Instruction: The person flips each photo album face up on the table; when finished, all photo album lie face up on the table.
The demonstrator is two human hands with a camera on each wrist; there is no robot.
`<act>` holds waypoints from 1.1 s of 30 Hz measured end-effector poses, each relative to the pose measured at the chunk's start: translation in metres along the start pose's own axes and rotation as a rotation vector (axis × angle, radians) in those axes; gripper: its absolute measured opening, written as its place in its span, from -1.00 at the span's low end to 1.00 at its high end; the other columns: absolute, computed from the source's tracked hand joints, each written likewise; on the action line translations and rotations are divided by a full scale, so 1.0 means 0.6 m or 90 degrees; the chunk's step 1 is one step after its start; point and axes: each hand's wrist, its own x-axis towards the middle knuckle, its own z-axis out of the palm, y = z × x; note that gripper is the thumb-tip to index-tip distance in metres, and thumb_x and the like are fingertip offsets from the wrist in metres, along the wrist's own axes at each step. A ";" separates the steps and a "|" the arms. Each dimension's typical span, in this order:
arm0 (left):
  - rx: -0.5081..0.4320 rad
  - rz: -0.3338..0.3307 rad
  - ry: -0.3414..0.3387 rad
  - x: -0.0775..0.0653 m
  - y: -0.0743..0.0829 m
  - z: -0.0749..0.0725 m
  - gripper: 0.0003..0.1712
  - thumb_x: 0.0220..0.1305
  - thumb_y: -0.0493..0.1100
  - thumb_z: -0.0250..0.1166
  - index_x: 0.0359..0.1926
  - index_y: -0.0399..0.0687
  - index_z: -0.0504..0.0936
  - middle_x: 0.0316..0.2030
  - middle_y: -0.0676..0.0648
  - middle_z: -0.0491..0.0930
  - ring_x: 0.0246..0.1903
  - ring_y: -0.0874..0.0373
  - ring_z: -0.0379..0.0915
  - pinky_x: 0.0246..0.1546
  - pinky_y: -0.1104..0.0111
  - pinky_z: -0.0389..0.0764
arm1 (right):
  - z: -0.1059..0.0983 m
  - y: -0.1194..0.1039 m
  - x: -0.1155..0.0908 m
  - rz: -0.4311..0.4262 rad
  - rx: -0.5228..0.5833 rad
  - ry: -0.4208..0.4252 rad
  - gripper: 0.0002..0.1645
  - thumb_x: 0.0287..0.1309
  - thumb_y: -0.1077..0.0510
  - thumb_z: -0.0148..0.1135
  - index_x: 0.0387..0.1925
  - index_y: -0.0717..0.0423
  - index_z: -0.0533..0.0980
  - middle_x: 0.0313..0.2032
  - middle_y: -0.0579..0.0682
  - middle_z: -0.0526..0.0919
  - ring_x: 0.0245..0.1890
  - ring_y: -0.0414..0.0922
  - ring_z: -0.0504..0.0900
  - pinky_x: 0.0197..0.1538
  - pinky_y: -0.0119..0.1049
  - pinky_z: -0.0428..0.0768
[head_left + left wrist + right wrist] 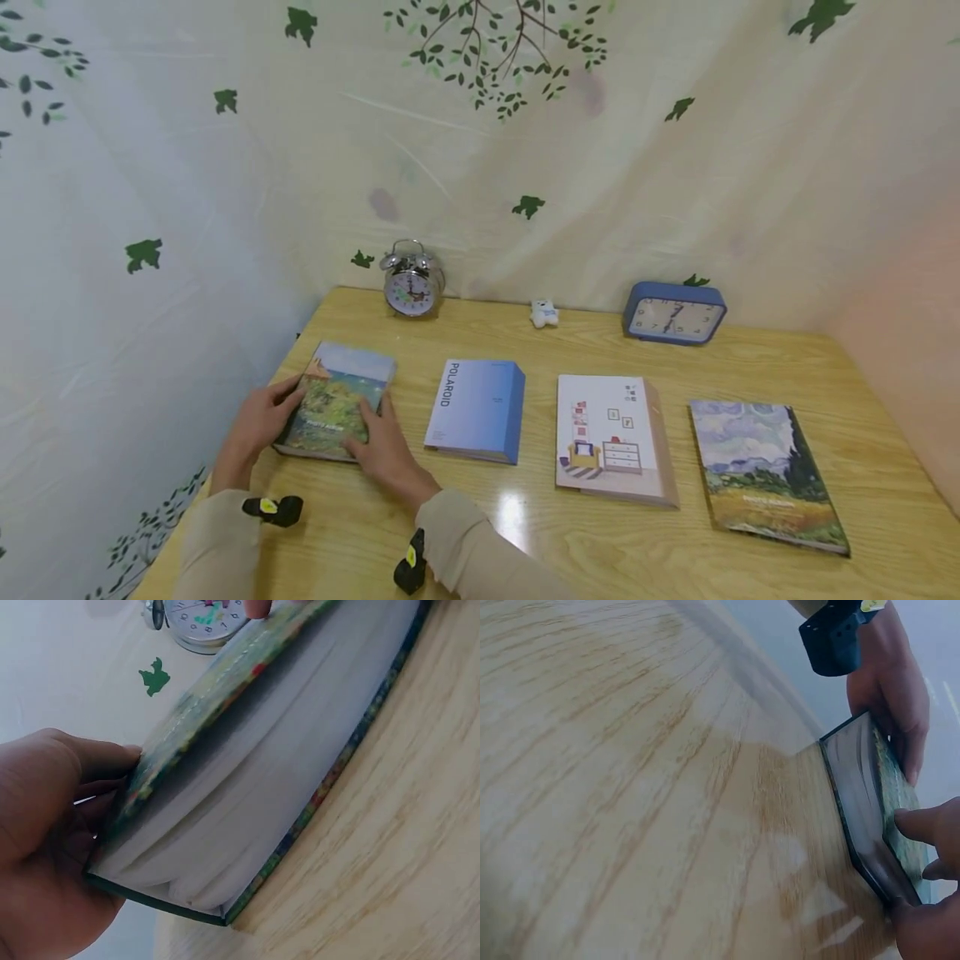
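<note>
A thick photo album [335, 383] with a painted landscape cover lies at the table's left end. My left hand [258, 423] holds its left side, the spine; in the left wrist view the thumb [112, 759] is at the cover's edge and the other fingers are partly hidden behind the spine. On the opposite side my right hand [392, 454] grips the album, with a fingertip on the cover and the thumb low at the edge in the right wrist view. White page edges [255, 776] show between the covers, and the front cover stands slightly raised from them.
To the right lie a blue POLAROID album [474, 408], a white album with a furniture drawing [603, 433] and another painted-cover album [765, 475]. Along the back stand a silver twin-bell alarm clock [411, 283], a small white bear figure [543, 314] and a blue clock [675, 314].
</note>
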 end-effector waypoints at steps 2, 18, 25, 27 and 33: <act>0.011 0.002 0.011 0.001 -0.004 0.002 -0.27 0.41 0.15 -0.14 0.36 -0.31 0.09 0.22 -0.47 0.18 0.19 -0.40 0.06 0.10 -0.18 0.20 | -0.002 0.000 0.000 -0.004 0.004 -0.007 -0.22 0.22 -0.08 0.12 0.40 -0.07 0.07 0.42 0.12 -0.16 0.36 0.05 0.04 0.26 -0.10 0.27; 0.117 0.007 0.047 0.003 0.013 0.005 -0.18 0.42 0.18 -0.24 0.35 -0.46 -0.05 0.24 -0.55 0.04 0.19 -0.46 0.00 0.09 -0.22 0.18 | -0.074 -0.007 0.001 -0.016 0.055 0.059 -0.23 0.29 -0.21 -0.07 0.42 -0.07 -0.02 0.42 0.00 -0.07 0.38 -0.02 0.01 0.28 0.02 0.19; 0.117 0.156 0.268 0.004 0.044 0.027 -0.41 0.35 -0.11 0.08 0.21 -0.52 0.26 0.16 -0.51 0.22 0.15 -0.40 0.11 0.11 -0.19 0.15 | -0.141 0.001 -0.007 -0.029 0.061 0.145 -0.25 0.28 -0.18 -0.03 0.40 -0.05 0.05 0.40 0.04 -0.02 0.35 0.05 0.06 0.29 0.03 0.17; 0.099 0.204 0.315 0.005 0.058 0.038 -0.45 0.29 -0.18 0.15 0.16 -0.50 0.33 0.12 -0.49 0.27 0.12 -0.38 0.14 0.10 -0.18 0.16 | -0.159 0.007 -0.011 -0.041 0.062 0.167 -0.26 0.28 -0.15 -0.01 0.39 -0.01 0.08 0.39 0.08 -0.01 0.34 0.08 0.07 0.27 0.05 0.19; 0.050 0.242 0.292 0.011 0.089 0.073 -0.47 0.29 -0.14 0.16 0.16 -0.42 0.35 0.10 -0.42 0.32 0.12 -0.33 0.18 0.06 -0.17 0.21 | -0.204 0.038 -0.020 -0.025 0.050 0.242 -0.31 0.26 -0.07 0.05 0.36 0.01 0.14 0.37 0.13 0.02 0.33 0.11 0.09 0.27 0.06 0.19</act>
